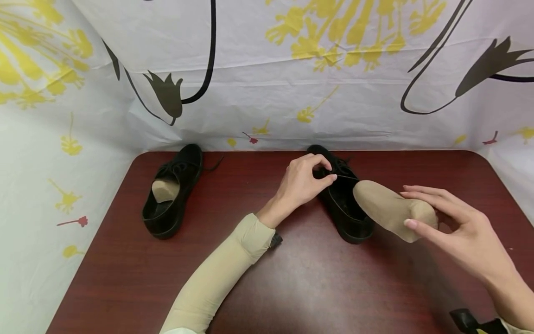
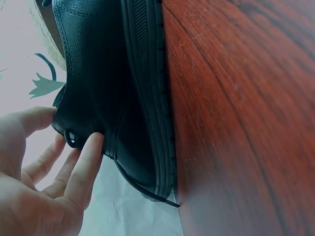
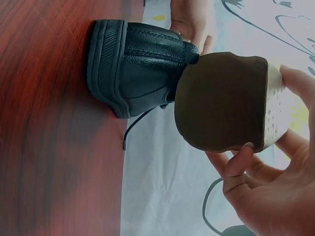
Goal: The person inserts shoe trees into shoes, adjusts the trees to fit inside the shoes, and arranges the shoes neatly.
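A black lace-up shoe (image 1: 340, 204) stands at the back, right of the table's middle, its opening toward me. My left hand (image 1: 302, 178) pinches the edge of this shoe's upper near the laces; in the left wrist view its fingers (image 2: 91, 150) lie by a lace loop. My right hand (image 1: 467, 227) holds a beige, foot-shaped shoe insert (image 1: 384, 208) between thumb and fingers. The insert's rounded front end hangs over the shoe's opening, tilted. In the right wrist view the insert (image 3: 221, 103) hides part of the shoe.
Another black shoe (image 1: 171, 199) stands at the left, with a beige insert (image 1: 164, 190) inside it and a loose lace to its right. A white patterned cloth (image 1: 250, 93) hangs behind and beside the reddish-brown table (image 1: 233, 195).
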### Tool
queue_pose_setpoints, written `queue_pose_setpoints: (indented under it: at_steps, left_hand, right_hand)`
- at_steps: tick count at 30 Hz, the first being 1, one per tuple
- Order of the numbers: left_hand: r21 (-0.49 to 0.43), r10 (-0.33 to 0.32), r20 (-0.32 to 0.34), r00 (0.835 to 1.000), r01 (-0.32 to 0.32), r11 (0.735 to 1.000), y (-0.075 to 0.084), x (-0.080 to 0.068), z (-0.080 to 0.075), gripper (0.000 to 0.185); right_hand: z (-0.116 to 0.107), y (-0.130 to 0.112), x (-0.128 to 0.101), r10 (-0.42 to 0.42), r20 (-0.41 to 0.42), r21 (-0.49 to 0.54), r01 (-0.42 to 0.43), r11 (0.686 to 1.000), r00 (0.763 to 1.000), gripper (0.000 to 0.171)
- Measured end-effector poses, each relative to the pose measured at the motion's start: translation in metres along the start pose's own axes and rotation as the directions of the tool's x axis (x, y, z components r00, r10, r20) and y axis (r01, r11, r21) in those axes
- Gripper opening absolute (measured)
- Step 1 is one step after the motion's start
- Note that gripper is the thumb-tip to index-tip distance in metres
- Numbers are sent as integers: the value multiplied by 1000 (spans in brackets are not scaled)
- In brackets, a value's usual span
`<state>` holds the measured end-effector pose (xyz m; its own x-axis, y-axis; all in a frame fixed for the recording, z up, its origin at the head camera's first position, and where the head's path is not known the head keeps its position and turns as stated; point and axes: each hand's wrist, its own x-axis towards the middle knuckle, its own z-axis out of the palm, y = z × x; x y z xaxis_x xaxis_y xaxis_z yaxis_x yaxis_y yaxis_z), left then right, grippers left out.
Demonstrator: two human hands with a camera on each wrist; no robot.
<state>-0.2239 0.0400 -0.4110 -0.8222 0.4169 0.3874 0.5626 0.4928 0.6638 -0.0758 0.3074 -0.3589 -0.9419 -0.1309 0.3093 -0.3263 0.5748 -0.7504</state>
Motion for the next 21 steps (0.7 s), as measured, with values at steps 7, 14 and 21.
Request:
queue_pose_setpoints:
  at_steps: [7,14,21]
  left_hand:
    - [-25,-13,13,1000,13,1000,-1,1,0,16]
    - [-54,-12,11,1000,13,998,-4,2,-1,15]
    - [-50,-6,11,1000,7,999,-5,3,-1,15]
  right_hand:
    - [4,0,1,8,30,5,-8,1000,1000,55]
    - [9,-1,7,-30,46,-8,30,1000,998,54]
    - [11,-3,11,-50,68,-27,52,998,996,59]
